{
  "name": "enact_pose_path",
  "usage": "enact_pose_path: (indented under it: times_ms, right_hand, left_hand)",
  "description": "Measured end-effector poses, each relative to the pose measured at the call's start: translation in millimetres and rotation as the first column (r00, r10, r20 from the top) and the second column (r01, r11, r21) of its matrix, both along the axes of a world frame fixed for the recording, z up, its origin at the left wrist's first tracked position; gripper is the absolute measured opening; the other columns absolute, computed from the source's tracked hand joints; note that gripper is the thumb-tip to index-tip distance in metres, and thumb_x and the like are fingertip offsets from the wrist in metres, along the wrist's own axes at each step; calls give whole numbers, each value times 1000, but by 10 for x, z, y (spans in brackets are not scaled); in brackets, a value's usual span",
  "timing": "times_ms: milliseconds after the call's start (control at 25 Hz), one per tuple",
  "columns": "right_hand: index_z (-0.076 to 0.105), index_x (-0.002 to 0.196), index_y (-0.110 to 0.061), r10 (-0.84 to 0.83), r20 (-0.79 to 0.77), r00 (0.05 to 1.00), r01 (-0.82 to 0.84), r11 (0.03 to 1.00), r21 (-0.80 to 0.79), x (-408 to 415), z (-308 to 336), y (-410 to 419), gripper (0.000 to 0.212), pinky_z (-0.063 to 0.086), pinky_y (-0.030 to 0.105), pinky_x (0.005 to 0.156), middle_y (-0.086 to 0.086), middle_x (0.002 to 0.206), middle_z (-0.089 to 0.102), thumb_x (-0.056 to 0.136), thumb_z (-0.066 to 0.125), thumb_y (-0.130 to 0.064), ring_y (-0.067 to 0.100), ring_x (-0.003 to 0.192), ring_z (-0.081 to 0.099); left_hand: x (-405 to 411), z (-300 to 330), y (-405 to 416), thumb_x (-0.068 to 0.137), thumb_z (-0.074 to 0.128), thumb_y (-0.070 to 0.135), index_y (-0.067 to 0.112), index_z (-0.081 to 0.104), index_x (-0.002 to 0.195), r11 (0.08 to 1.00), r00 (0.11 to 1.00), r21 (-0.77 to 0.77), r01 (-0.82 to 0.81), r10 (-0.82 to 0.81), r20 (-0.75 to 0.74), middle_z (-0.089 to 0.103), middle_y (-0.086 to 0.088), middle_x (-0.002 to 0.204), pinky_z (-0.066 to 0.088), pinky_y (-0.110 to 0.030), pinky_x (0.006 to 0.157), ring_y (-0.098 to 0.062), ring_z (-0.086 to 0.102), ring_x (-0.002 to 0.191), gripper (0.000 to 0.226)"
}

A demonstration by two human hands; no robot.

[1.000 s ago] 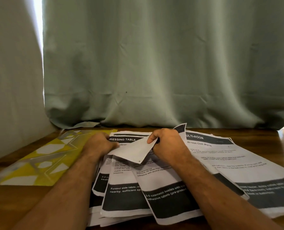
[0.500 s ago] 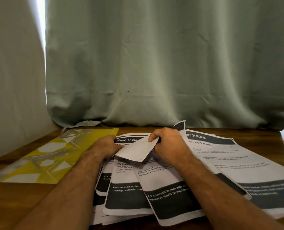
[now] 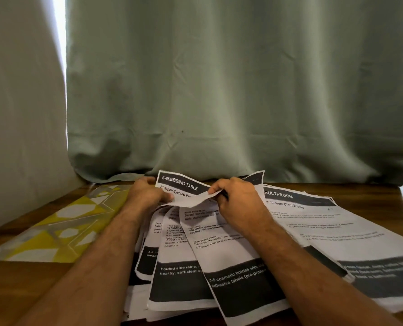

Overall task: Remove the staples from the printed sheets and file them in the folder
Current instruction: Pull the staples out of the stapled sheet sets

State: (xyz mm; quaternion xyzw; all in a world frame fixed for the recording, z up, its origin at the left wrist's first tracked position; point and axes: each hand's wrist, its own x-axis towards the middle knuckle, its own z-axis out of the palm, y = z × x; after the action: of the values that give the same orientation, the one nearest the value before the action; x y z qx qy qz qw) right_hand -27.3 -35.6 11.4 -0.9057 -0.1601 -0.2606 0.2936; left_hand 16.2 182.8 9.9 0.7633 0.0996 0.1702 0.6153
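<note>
A fanned stack of printed sheets (image 3: 210, 267) with black header and footer bands lies on the wooden table. My left hand (image 3: 146, 192) grips the top left edge of the sheets near the "DRESSING TABLE" header (image 3: 180, 184). My right hand (image 3: 238, 203) pinches a folded-over corner of the top sheet between thumb and forefinger. The far ends of the sheets are lifted off the table between the two hands. No staple is visible; the corner is hidden by my fingers. A yellow and grey patterned folder (image 3: 61, 229) lies flat to the left.
A second set of printed sheets headed "MULTI-ROOM" (image 3: 337, 234) spreads across the right side of the table (image 3: 384, 201). A pale green curtain (image 3: 219, 90) hangs right behind the table's far edge. A wall stands on the left.
Both hands have lifted the far end of the sheets, so the "DRESSING TABLE" header now stands up in full view. The folded corner has moved up and back with my right hand.
</note>
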Motion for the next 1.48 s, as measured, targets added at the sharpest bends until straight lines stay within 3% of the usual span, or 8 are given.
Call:
enact_pose_path:
  times_ms: [200,400,600,840,1000,1160,1240,1480]
  right_hand:
    - [67,112,-27,23,37,999,-22,999,-39,-1,41,36,23,48,23,91,-2,108,55,100,51,-16,14,99,55]
    - [61,110,-13,-79,-9,997,75,972,-224,169,396,168,23,49,38,93,11,110,57,91,52,-5,28,103,57]
    - [62,116,-13,-144,-161,976,68,913,-403,360,542,525,30,54,36,90,9,111,64,86,64,-14,27,97,62]
    - [63,112,-13,-118,-210,971,21,910,-415,539,403,643,22,52,34,83,5,99,60,90,57,-14,21,82,54]
    - [62,118,-17,-53,-222,974,-52,894,-444,576,360,705,27,49,33,88,3,104,60,92,59,-17,17,85,52]
    - [61,122,-19,-64,-192,979,-23,907,-420,586,350,674,30,51,37,95,5,116,60,92,58,-17,19,90,52]
    - [59,126,-20,-70,-172,983,-4,918,-397,565,406,616,35,51,39,98,6,118,57,91,59,-17,22,100,56]
    - [29,144,-26,-28,-141,990,-18,947,-320,460,468,532,67,52,46,98,5,123,58,88,65,-14,26,111,59]
  left_hand:
    - [-98,9,-60,89,72,9,15,74,91,999,1000,41,13,-13,1,78,-6,80,60,-36,72,-23,75,73,6]
    - [-72,27,-112,96,65,16,19,73,86,997,995,-69,20,-13,99,78,-7,83,58,-33,68,-23,74,72,13]
    - [16,-15,-70,94,70,21,17,73,89,980,985,-198,-24,57,162,77,-2,71,55,-30,58,-18,74,62,7]
    - [113,-37,-24,94,68,19,21,72,80,975,972,-200,-99,138,189,76,1,71,61,-36,66,-19,74,65,15]
    - [89,6,0,96,66,21,26,70,84,981,950,-129,-144,174,261,76,1,79,63,-39,68,-18,75,70,13]
    - [-43,197,20,98,63,21,23,69,95,970,907,-160,-185,231,352,75,2,84,55,-23,54,-9,71,68,8]
    - [-103,287,9,98,63,20,24,69,93,967,891,-199,-156,225,393,75,2,83,56,-26,58,-10,72,69,9]
    - [-208,465,-155,101,58,25,22,67,98,987,860,-112,-114,154,487,76,1,84,60,-28,59,-9,75,70,10]
